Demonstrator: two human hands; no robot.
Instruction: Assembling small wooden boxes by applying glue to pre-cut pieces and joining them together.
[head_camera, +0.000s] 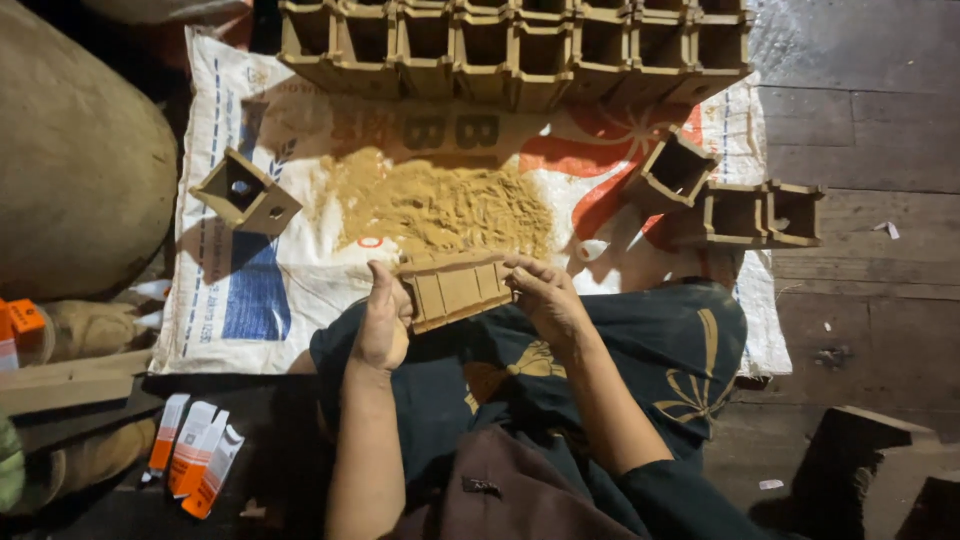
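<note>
Broadly, a white woven sack with blue and red print lies flat on the wooden floor and fills the middle of the view, from nine o'clock across to three. Beyond it at twelve o'clock stands a long row of square wooden box frames, packed side by side with their openings up. A big rounded burlap sack bulges at ten o'clock. At six o'clock the person's lap is covered by a dark green cloth with yellow butterfly shapes. On the white sack's centre sits a spread heap of yellow sawdust. Toward two o'clock three single wooden boxes rest close together — one tilted, two touching side by side — and another lone box lies tipped at ten o'clock. Just below centre, over the near edge of the white sack, is the small slatted wooden frame, held level between both hands. The left hand grips its left end, thumb on top and fingers curled beneath; the right hand pinches its right end with fingertips bent over the edge. At seven o'clock a few orange-and-white tubes lie on the dark floor, well apart from the hands.
</note>
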